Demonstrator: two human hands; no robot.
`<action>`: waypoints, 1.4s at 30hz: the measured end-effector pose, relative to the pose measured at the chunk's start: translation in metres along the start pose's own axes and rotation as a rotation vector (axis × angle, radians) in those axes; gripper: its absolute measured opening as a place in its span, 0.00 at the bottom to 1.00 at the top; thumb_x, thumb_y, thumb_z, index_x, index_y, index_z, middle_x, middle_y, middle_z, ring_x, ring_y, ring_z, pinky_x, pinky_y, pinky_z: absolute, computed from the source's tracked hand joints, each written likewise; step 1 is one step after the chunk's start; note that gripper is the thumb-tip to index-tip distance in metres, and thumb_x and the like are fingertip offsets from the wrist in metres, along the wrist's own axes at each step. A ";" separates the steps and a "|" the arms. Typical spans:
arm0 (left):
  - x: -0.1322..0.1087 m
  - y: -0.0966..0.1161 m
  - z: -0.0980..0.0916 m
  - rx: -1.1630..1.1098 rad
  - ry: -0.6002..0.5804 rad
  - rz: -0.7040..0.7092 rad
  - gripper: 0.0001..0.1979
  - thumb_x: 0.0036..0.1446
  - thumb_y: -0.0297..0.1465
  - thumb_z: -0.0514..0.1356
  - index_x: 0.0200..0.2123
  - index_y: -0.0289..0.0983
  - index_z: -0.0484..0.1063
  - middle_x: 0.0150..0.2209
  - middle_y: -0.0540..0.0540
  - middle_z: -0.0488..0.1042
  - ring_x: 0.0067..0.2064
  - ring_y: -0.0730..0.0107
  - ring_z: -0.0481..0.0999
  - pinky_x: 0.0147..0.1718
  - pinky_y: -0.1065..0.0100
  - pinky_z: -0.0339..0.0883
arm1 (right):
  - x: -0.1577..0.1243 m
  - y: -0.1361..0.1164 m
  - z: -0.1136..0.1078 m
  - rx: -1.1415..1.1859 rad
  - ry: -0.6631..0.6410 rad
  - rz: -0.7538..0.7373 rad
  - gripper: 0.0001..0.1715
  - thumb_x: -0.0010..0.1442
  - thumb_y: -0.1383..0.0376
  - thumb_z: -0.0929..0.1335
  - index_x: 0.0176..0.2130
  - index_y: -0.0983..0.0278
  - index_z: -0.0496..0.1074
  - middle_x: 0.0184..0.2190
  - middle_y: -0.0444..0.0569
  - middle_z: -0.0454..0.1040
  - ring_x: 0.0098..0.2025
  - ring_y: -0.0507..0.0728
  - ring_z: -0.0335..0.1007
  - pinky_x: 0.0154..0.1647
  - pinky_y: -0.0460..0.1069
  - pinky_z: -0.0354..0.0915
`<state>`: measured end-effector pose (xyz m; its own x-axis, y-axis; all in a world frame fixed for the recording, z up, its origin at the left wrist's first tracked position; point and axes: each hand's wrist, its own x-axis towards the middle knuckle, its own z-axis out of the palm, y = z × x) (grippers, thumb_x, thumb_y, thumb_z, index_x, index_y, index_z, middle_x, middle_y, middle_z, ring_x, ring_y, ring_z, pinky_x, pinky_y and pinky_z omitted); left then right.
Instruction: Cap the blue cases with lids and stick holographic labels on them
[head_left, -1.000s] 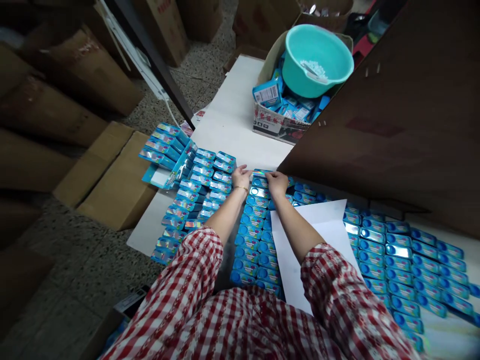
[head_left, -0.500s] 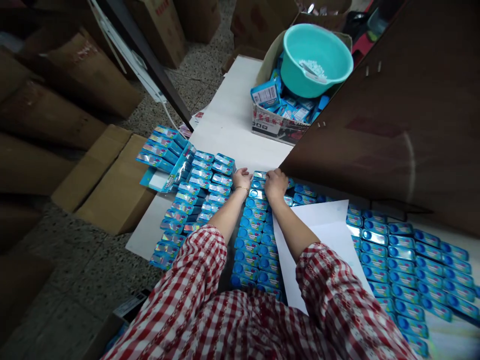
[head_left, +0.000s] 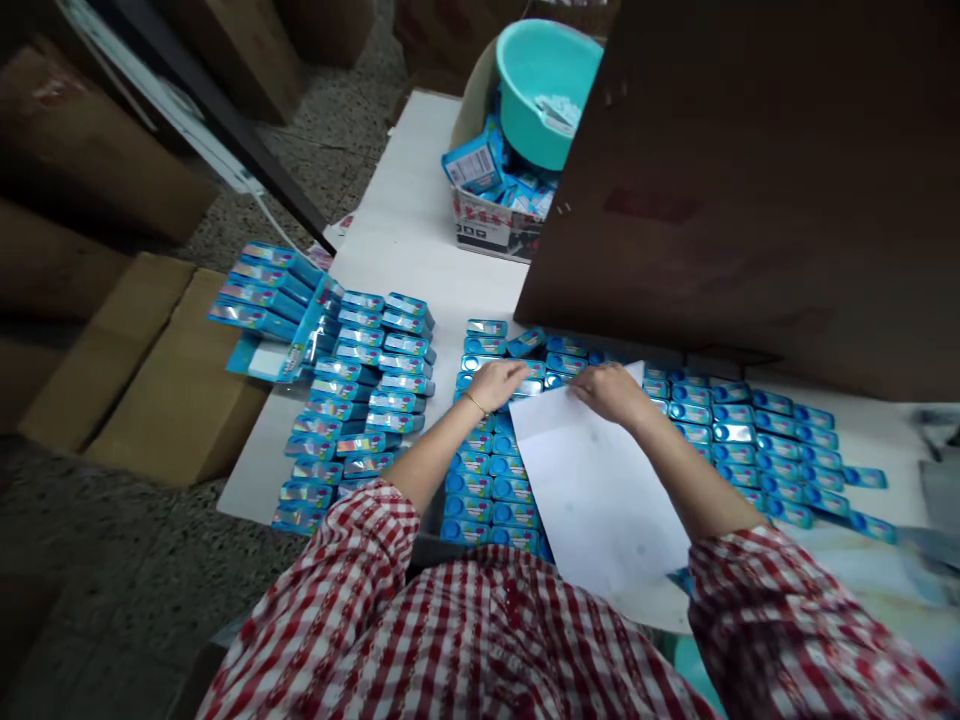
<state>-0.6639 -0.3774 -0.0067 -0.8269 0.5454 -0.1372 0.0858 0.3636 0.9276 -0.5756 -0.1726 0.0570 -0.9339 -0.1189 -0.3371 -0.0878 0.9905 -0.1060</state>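
Observation:
My right hand grips the top edge of a white paper sheet, its fingers closed on it. The sheet lies over rows of small blue packs with round lids. Just left of the sheet's upper corner, my left hand rests over the packs, fingers stretched to the right and nothing visible in them. A loose pack sits askew above the fingers. More packs stretch away on the right, partly hidden by the sheet and my right forearm.
Stacked blue boxes stand on the left of the white table. Behind are a carton of blue packs and a turquoise basin. A brown panel rises at the back right. Cardboard boxes lie on the floor.
My right hand has moved right from the packs onto the sheet's top edge, and the sheet has shifted. My left hand has moved toward the sheet's corner. The camera view has turned right.

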 end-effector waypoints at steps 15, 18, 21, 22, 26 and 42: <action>-0.039 0.032 0.084 -0.005 -0.516 -0.163 0.10 0.44 0.36 0.63 0.21 0.35 0.72 0.18 0.53 0.66 0.24 0.74 0.63 0.24 0.72 0.54 | -0.142 -0.012 0.075 0.026 0.535 -0.222 0.14 0.63 0.68 0.60 0.43 0.60 0.72 0.42 0.51 0.74 0.42 0.56 0.65 0.37 0.51 0.56; -0.039 0.031 0.090 -0.047 -0.432 -0.167 0.05 0.43 0.31 0.62 0.22 0.34 0.72 0.17 0.54 0.65 0.23 0.76 0.62 0.22 0.74 0.54 | -0.134 -0.009 0.071 0.136 0.469 -0.140 0.17 0.63 0.64 0.61 0.50 0.62 0.69 0.46 0.53 0.71 0.44 0.58 0.63 0.40 0.52 0.58; -0.040 0.034 0.093 -0.099 -0.454 -0.142 0.04 0.41 0.30 0.63 0.21 0.34 0.72 0.17 0.55 0.65 0.23 0.78 0.62 0.23 0.75 0.55 | -0.111 -0.009 0.065 0.148 0.466 -0.096 0.21 0.64 0.63 0.59 0.54 0.62 0.67 0.46 0.55 0.70 0.43 0.58 0.62 0.41 0.52 0.58; -0.041 0.035 0.093 -0.139 -0.446 -0.143 0.05 0.40 0.30 0.63 0.21 0.34 0.72 0.18 0.55 0.66 0.23 0.78 0.63 0.23 0.75 0.56 | -0.103 -0.010 0.064 0.124 0.441 -0.108 0.21 0.64 0.64 0.59 0.55 0.61 0.66 0.47 0.55 0.69 0.43 0.59 0.62 0.40 0.53 0.58; -0.045 0.035 0.092 -0.446 -0.395 -0.266 0.13 0.34 0.27 0.68 0.26 0.34 0.69 0.23 0.53 0.71 0.27 0.77 0.69 0.29 0.73 0.62 | -0.079 -0.009 0.069 0.050 0.345 -0.188 0.23 0.63 0.67 0.60 0.56 0.61 0.65 0.48 0.55 0.69 0.43 0.60 0.61 0.38 0.53 0.58; -0.043 0.024 0.089 -0.591 -0.305 -0.381 0.21 0.34 0.19 0.67 0.35 0.35 0.67 0.30 0.48 0.75 0.31 0.73 0.74 0.34 0.69 0.67 | -0.107 0.003 0.082 0.167 0.470 -0.238 0.15 0.64 0.67 0.59 0.43 0.64 0.72 0.49 0.55 0.72 0.49 0.58 0.65 0.46 0.53 0.62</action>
<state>-0.5770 -0.3253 -0.0096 -0.5425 0.6785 -0.4953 -0.5569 0.1509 0.8168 -0.4478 -0.1625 0.0154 -0.9526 -0.2564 0.1637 -0.2948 0.9110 -0.2884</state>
